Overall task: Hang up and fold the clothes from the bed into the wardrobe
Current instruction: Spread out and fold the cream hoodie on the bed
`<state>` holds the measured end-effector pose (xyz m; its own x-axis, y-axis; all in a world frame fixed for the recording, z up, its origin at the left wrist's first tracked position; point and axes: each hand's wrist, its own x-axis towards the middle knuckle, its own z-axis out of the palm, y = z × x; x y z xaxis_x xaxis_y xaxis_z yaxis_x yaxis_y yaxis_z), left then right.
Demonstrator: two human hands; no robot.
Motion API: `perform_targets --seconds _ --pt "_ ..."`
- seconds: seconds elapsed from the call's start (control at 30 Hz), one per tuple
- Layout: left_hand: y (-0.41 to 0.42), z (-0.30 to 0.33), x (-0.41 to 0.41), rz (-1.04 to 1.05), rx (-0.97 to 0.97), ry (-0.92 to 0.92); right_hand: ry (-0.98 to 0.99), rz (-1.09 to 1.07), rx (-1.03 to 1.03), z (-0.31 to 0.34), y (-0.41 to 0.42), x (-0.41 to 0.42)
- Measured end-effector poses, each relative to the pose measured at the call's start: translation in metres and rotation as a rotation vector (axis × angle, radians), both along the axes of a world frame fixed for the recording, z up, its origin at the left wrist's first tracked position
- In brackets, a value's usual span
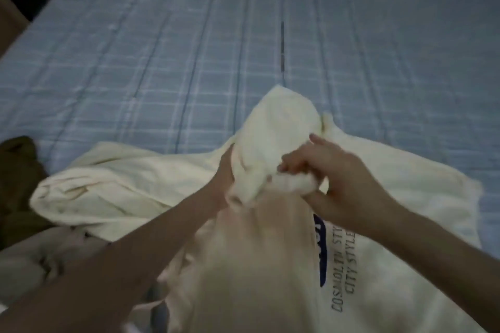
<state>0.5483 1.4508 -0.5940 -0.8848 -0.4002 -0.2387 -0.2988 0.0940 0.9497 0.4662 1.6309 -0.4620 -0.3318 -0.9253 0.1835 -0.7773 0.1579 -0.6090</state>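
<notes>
Cream shirt (270, 265) in both hands (335, 186)

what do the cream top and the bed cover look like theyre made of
Cream top: looks like soft, thick knit, perhaps cotton fleece; matte, bunches in rounded folds. Bed cover: seems woven cotton, matte blue check, with stitched lines like quilting.

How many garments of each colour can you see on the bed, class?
Cream: 1, the printed cream top, gripped by both hands
Olive-brown: 1, the olive-brown garment at the left edge
Grey-beige: 1, the grey-beige garment at lower left
Total: 3
</notes>
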Motion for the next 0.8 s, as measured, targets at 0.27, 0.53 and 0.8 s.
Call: perform_targets --seconds 0.27,0.53,0.8 --pt "0.023 0.046 0.127 0.018 0.813 -0.377 0.091 0.019 0.192 -0.069 0.109 0.111" --pt "0.087 0.023 0.185 0.025 -0.238 -0.405 0.144 -0.079 0.474 -0.119 0.158 0.166" --pt "0.102 0.045 0.158 -0.306 -1.008 0.123 0.138 -0.351 0.438 -0.097 0.122 0.160"
